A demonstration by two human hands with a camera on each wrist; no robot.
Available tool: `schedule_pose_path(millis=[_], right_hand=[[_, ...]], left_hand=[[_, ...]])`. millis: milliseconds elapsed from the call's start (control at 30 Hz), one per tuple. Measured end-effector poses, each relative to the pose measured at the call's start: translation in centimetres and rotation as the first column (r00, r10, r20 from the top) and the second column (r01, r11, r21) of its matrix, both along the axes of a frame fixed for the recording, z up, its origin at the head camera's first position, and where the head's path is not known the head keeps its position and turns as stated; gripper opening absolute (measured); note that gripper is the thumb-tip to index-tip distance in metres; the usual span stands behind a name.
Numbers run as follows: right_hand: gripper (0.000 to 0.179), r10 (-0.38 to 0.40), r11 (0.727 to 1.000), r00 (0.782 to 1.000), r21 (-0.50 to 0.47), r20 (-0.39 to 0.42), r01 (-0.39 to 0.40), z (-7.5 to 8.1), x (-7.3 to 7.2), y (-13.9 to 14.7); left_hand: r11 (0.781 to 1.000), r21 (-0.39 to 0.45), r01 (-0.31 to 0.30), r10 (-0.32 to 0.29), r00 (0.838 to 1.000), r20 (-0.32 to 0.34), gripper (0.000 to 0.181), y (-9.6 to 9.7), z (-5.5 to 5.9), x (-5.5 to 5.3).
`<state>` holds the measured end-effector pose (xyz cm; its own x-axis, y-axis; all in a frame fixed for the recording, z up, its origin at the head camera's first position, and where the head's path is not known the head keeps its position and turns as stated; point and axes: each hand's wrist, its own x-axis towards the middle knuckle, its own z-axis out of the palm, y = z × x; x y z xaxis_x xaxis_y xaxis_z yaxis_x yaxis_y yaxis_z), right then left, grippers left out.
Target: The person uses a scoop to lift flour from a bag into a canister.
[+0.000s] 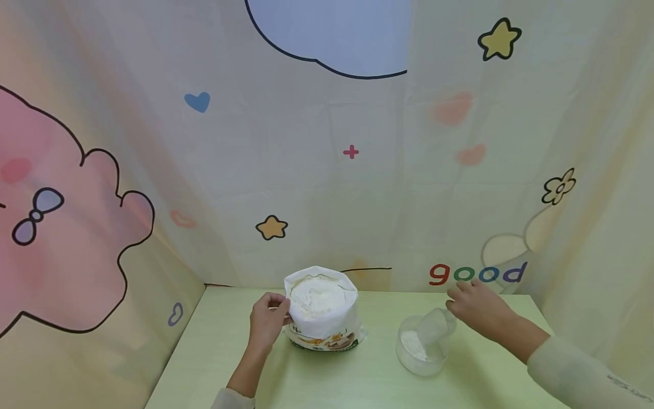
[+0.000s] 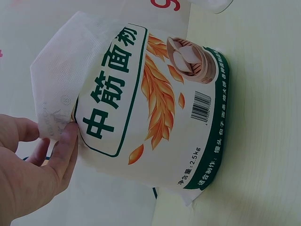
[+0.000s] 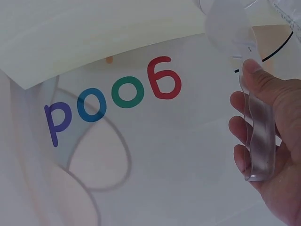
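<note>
The bag (image 2: 162, 117) at left looks like matt, finely woven cloth; the flour (image 1: 317, 294) is matt powder. At right, the scoop (image 1: 437, 328) is smooth, glossy clear plastic; the bowl (image 1: 423, 367) is clear, glass or plastic. The bench (image 1: 375, 383) is smooth, faintly grained; the far curtain (image 1: 301, 165) is matt, creased cloth.

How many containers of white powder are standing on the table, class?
2: the open bag, and the clear bowl to its right, with the scoop tilted over it. Another could be hidden behind the bag.
</note>
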<state>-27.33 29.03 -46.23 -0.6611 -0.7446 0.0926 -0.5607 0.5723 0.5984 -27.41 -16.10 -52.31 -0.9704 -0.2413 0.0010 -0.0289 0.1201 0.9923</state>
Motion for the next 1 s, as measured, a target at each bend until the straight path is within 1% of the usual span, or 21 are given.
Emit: schedule_pose_path(millis=[200,267,367,433,567,633,700,833,933,1000], right_hand=[[0.033,0.026,0.999,0.998,-0.031,-0.054,-0.028,0.2,0.4,0.5],[0.032,0.039,0.998,0.997,-0.049,-0.071,-0.042,0.1,0.5,1.0],[0.031,0.037,0.996,0.996,-0.082,-0.082,-0.044,0.0,0.8,1.6],[0.03,0.022,0.994,0.998,-0.11,-0.067,-0.029,-0.2,1.0,2.1],[0.033,-0.03,0.982,1.0,-0.185,0.004,0.031,-0.9,1.4,3.3],[0.033,-0.036,0.969,0.999,-0.244,0.028,0.042,-1.5,1.6,4.0],[0.034,-0.03,0.951,0.999,-0.306,0.033,0.039,-2.2,1.9,4.7],[0.035,-0.021,0.906,0.999,-0.422,0.035,0.033,-3.6,2.8,6.1],[0.033,-0.038,0.87,0.997,-0.489,0.066,0.065,-4.5,3.4,6.9],[0.033,-0.057,0.843,0.993,-0.528,0.101,0.102,-5.0,3.8,7.3]], left_hand=[[1.0,0.004,-0.003,0.003,1.0,0.004,0.017,0.4,0.5,-0.2],[1.0,0.003,-0.006,0.006,1.0,0.004,0.016,0.4,0.5,-0.3],[1.0,0.0,-0.003,0.003,1.0,0.006,0.017,0.4,0.4,-0.3],[1.0,-0.004,-0.001,0.001,1.0,0.004,0.017,0.3,0.3,-0.3],[1.0,-0.005,-0.004,0.004,1.0,0.005,0.016,0.0,0.1,-0.4],[1.0,-0.007,-0.002,0.002,1.0,0.004,0.016,-0.1,-0.1,-0.3],[1.0,-0.005,-0.001,0.001,1.0,0.005,0.016,-0.1,-0.1,-0.3],[1.0,-0.004,0.005,-0.005,1.0,0.007,0.016,0.0,-0.1,-0.2],[1.0,-0.005,0.003,-0.003,1.0,0.006,0.016,0.0,-0.1,-0.2],[1.0,-0.001,0.001,-0.001,1.0,0.003,0.017,0.1,0.0,-0.2]])
